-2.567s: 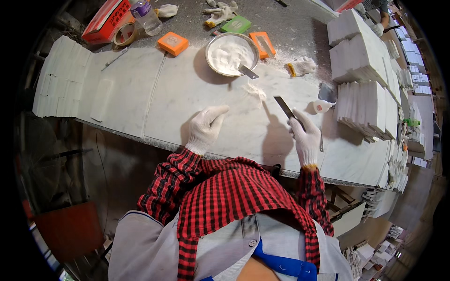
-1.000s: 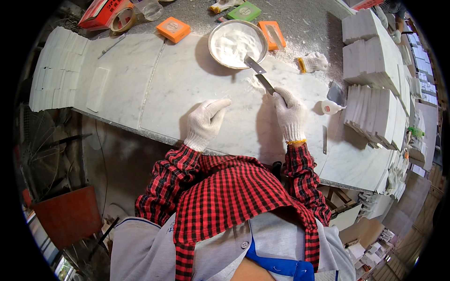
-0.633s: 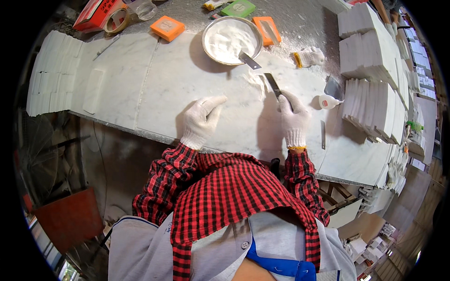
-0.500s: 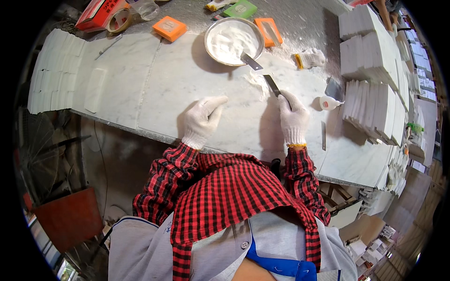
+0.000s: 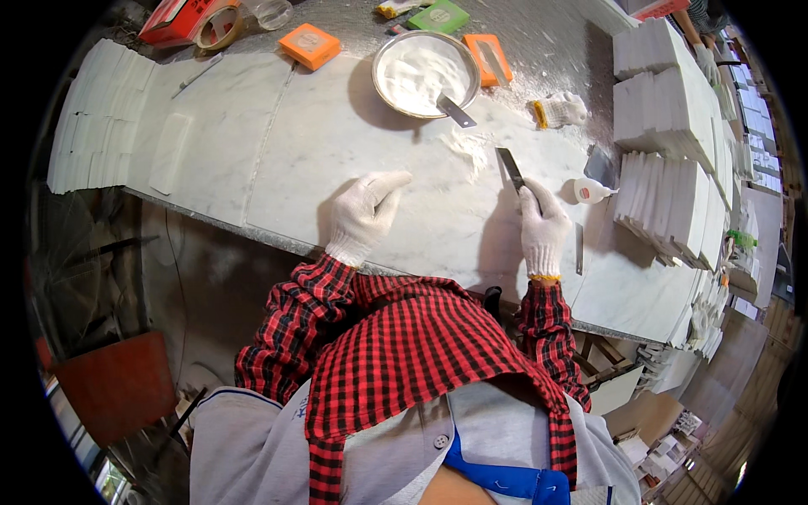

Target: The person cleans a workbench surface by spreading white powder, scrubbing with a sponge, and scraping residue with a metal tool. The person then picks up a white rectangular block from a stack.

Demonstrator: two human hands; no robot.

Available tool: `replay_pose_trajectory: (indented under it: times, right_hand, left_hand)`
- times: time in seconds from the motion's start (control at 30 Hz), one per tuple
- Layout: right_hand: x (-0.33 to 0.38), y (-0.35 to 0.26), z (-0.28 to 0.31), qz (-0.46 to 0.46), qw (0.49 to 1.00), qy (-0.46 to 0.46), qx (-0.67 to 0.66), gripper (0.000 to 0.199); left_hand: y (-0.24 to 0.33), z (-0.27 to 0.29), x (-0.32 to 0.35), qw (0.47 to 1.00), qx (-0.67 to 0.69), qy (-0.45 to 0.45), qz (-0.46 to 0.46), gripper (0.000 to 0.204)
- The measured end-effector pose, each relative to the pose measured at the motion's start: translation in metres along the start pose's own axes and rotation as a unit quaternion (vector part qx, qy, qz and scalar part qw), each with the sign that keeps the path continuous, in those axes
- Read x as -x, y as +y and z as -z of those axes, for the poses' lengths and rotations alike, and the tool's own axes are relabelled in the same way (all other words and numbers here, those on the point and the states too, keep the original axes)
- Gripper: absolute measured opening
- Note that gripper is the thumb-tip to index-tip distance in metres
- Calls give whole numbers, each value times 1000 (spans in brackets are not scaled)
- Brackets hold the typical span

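My right hand (image 5: pixel 543 220), in a white knit glove, grips a dark flat scraper blade (image 5: pixel 510 168) that points away from me above the marble worktop (image 5: pixel 303 160). Near the worktop's front edge, my gloved left hand (image 5: pixel 364 212) has its fingers curled together; whatever they hold, if anything, is hidden. A smear of white paste (image 5: pixel 469 153) lies on the marble, beyond the tip of the blade. Farther back stands a round metal bowl (image 5: pixel 378 94) of white paste, with a flat metal scraper (image 5: pixel 456 111) leaning over its rim.
Orange boxes (image 5: pixel 310 46) and a green box (image 5: pixel 439 16) sit around the bowl. A loose glove (image 5: pixel 559 110), a small white bottle (image 5: pixel 592 191) and a thin metal strip (image 5: pixel 579 249) lie at right. White tile stacks (image 5: pixel 665 194) line both sides. A tape roll (image 5: pixel 218 29) is far left.
My right hand has shifted a little to the right and toward me with the scraper blade, away from the paste smear. The left hand has stayed nearly still.
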State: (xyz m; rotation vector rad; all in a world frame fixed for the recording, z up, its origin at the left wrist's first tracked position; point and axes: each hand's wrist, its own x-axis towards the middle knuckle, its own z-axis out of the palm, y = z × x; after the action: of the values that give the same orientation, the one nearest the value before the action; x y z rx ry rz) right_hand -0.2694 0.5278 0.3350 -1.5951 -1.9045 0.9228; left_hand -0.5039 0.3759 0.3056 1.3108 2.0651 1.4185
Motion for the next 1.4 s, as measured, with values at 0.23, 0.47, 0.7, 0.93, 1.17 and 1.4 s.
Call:
replay_pose_trajectory:
  times: [0.23, 0.47, 0.7, 0.93, 1.17, 1.4]
  right_hand:
    - [-2, -4, -13, 38, 999, -32, -22, 23]
    - [-13, -36, -3, 79, 988, -57, 119, 24]
    - [-19, -17, 17, 45, 998, -10, 36, 22]
    - [-16, -18, -2, 33, 996, -58, 51, 25]
    - [-8, -10, 15, -10, 1000, -2, -27, 24]
    - [-15, -1, 3, 20, 1000, 2, 6, 23]
  left_hand:
    - [-1, 0, -1, 1000, -11, 0, -18, 22]
    - [-1, -1, 0, 1000, -1, -4, 7, 23]
    - [-3, -1, -1, 1000, -3, 0, -17, 24]
    - [1, 0, -1, 1000, -1, -5, 0, 26]
    - [5, 2, -2, 1000, -12, -11, 3, 25]
    - [3, 0, -1, 1000, -7, -4, 6, 23]
